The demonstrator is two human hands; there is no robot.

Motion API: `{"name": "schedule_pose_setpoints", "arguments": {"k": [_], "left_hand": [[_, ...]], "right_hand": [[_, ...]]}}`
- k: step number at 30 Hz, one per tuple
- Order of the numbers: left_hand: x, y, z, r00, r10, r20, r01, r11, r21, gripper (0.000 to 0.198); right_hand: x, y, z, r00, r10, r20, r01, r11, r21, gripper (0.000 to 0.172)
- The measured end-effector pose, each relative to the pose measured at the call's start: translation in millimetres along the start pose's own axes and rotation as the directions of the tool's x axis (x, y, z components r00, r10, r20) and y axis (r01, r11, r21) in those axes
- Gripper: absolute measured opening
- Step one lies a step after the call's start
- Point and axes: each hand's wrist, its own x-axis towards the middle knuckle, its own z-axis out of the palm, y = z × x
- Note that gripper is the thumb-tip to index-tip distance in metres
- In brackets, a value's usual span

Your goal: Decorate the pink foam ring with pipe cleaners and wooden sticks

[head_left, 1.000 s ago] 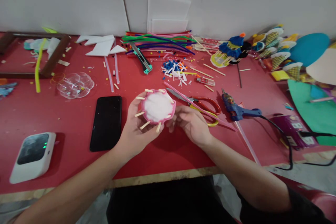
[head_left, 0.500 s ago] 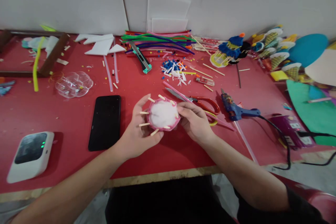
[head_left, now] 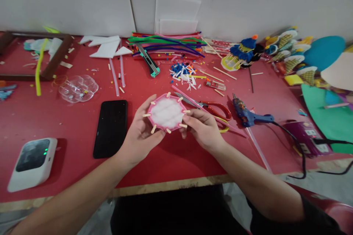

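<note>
Between my two hands is a small round craft piece [head_left: 167,112], white and flat on top, with a pink rim and several short wooden sticks standing out around its edge. My left hand [head_left: 142,132] curves around its left side, thumb at the lower edge. On the right, my right hand [head_left: 202,126] pinches the rim near one of the sticks. The piece is held above the table, its white face turned up toward me. Its underside is hidden. Scissors [head_left: 215,109] with red handles lie just beyond my right hand, partly under a pink strip.
A phone [head_left: 110,128] and a white device [head_left: 33,163] lie at left. A blue glue gun [head_left: 249,115] with its cord rests at right. Farther back are a utility knife [head_left: 149,60], pipe cleaners [head_left: 165,40], paper scraps [head_left: 186,75] and a blue-hatted figure [head_left: 245,49].
The craft piece has tilted and turned so its white face and the ring of sticks show more fully. It sits slightly farther left and higher, with both hands still on it.
</note>
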Motion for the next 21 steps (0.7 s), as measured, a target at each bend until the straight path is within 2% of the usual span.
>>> {"name": "schedule_pose_setpoints", "arguments": {"k": [4,14,16,21], "left_hand": [[0,-6,-2.9,0.999,-0.008,-0.05,0.006,1.0,-0.024,0.07],[3,-13,-2.9,0.999,-0.026,-0.031,0.018,0.974,-0.227,0.047],[3,-13,-2.8,1.0,-0.03,-0.002,0.029,0.962,-0.272,0.05],[2,-11,-3.5,0.994,-0.05,0.095,0.077,0.951,-0.299,0.071]], "right_hand": [[-2,1,0,1.0,-0.011,0.019,0.012,1.0,-0.023,0.021],[-3,1,1,0.995,-0.059,0.08,0.065,0.995,-0.07,0.021],[-3,-1,3,0.996,-0.056,0.073,0.062,0.994,-0.086,0.021],[-4,-4,4,0.997,-0.039,0.07,0.048,0.991,-0.123,0.023]]}}
